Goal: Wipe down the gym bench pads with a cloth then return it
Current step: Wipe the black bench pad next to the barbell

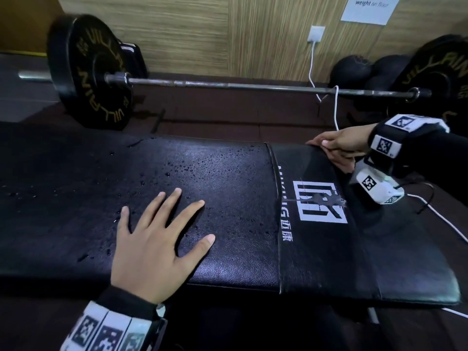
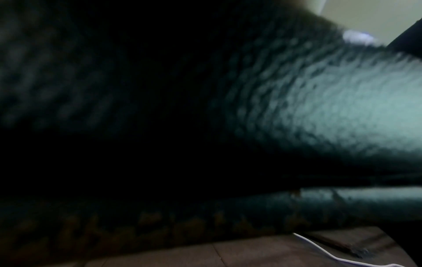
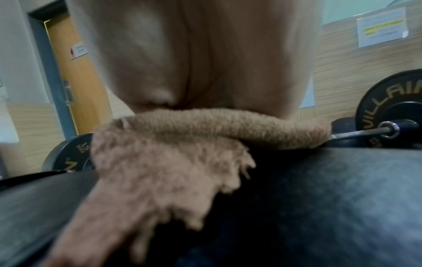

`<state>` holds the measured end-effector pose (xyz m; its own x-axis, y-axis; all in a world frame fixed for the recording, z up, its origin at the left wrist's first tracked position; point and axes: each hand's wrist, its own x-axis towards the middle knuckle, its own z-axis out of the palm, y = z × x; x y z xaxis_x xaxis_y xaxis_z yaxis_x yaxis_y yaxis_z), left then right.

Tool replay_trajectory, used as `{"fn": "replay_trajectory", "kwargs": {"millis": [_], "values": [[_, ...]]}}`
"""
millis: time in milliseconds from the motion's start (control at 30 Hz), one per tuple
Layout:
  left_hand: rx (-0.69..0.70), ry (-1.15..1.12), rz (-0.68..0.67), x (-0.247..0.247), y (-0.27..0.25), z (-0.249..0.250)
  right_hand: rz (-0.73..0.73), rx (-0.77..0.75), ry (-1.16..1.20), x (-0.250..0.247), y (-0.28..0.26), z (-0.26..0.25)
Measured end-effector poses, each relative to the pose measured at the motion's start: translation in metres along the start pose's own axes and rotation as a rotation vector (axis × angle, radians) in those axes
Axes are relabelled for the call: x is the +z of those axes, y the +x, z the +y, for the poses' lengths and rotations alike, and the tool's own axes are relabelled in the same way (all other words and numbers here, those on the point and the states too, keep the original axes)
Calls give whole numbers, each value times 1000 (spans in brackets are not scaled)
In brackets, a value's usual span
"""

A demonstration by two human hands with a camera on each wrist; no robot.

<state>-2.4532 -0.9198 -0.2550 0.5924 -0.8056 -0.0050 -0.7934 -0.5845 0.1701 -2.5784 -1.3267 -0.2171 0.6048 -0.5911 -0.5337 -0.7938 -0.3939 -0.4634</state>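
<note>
The long black leather-grained gym bench pad (image 1: 228, 211) ran left to right across the head view, its long axis parallel to the steel barbell (image 1: 253, 86) lying on the floor behind it, and its right end carried a white printed logo (image 1: 320, 201). Water droplets (image 1: 192, 168) speckled the middle of the pad's top. The left hand (image 1: 157, 239) lay flat on the near half of the pad, palm down, fingers straight and spread wide, holding nothing; its wrist camera showed only dark, blurred pad surface. The right hand (image 1: 339, 145) sat at the far right edge of the pad, fingers curled around a tan, fuzzy terry cloth (image 3: 182, 153). From the right wrist view the cloth was bunched under the fingers, one rolled fold lying crosswise along the pad's edge and a loose flap trailing down over the black surface toward the camera. Black weight plates with gold lettering (image 1: 93, 72) stood on both bar ends.
</note>
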Motion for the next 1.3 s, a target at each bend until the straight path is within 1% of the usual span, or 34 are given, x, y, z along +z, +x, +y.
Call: {"fn": "replay_trajectory", "kwargs": {"millis": [100,167,200,233,267,333,400,467,500,600,633,700,767,833,867,967,1033,1067,1100,1167,1233,1267,1300], "values": [[10,-7,24,4,1,-2,-15,-47,-7,14,0,-28],[15,-14,31,5,1,-2,-115,-109,-33,31,0,-60],[16,-21,35,5,1,-2,-185,-153,-67,41,2,-77],[16,-26,37,5,1,-1,-219,-220,-83,49,7,-91],[14,-27,38,5,1,-1,-216,-285,-70,56,13,-103],[11,-33,44,5,1,-1,-178,-325,11,65,20,-120],[10,-36,45,6,0,-2,-176,-331,55,66,22,-126],[9,-34,46,7,0,-3,-210,-312,-22,60,16,-124],[11,-33,47,7,0,-4,-234,-321,-78,55,11,-120],[11,-29,56,9,1,-4,-360,-311,-22,36,-2,-92],[12,-29,60,9,1,-4,-369,-300,-23,30,-7,-83],[14,-26,64,10,1,-4,-330,-224,-29,21,-16,-69],[16,-22,67,11,2,-4,-294,-200,-60,20,-16,-67],[16,-23,67,10,2,-4,-232,-217,-140,28,-13,-78],[16,-25,68,10,2,-4,-213,-234,-138,33,-10,-87],[16,-34,78,8,1,-2,-264,-279,-129,52,-10,-121],[15,-46,81,7,0,-2,-299,-315,-42,65,-16,-135],[13,-48,80,7,0,-1,-319,-357,-36,73,-21,-139],[12,-48,80,7,0,-1,-345,-396,-74,80,-29,-140],[10,-54,83,7,-1,-2,-387,-453,-315,91,-45,-134],[9,-56,85,8,-1,-3,-398,-606,-560,90,-59,-115],[10,-52,85,8,-1,-3,-416,-643,-617,84,-66,-105],[11,-46,82,9,0,-4,-435,-648,-638,75,-70,-94]]}}
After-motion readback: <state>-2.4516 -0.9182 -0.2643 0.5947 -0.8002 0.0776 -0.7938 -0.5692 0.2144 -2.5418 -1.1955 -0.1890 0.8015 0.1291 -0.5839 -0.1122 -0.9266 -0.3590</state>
